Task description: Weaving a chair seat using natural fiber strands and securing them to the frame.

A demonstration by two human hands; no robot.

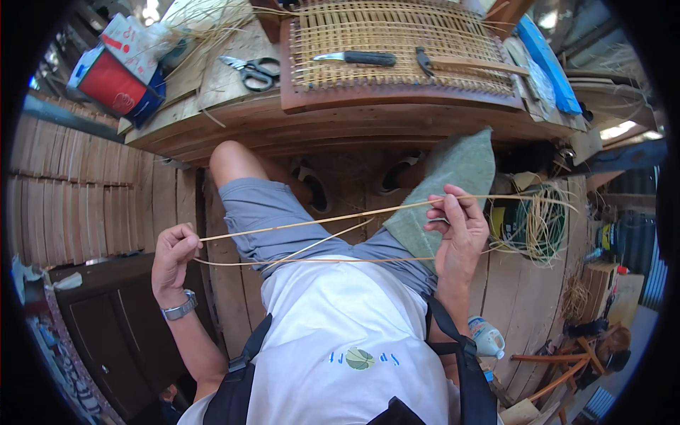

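Note:
A long, thin rattan strip [312,222] stretches across my lap between both hands. My left hand [176,249], with a metal watch on its wrist, pinches it at the left. Farther right and slightly higher, my right hand [459,225] grips the same strip between thumb and fingers, and its end runs on past that hand. Lower down, a thinner loose length [333,261] curves between the hands, and another piece slants up from it. Whether these belong to one strip I cannot tell. A green cloth [453,195] lies over my right thigh, just behind the right hand.
On the bench [212,117] ahead sits a woven cane panel [397,35] in a wooden frame, bearing a knife [361,58] and a hammer [467,65]. Scissors [253,71] lie left of it. Coiled strips [542,227] hang at right, near a plastic bottle [486,336].

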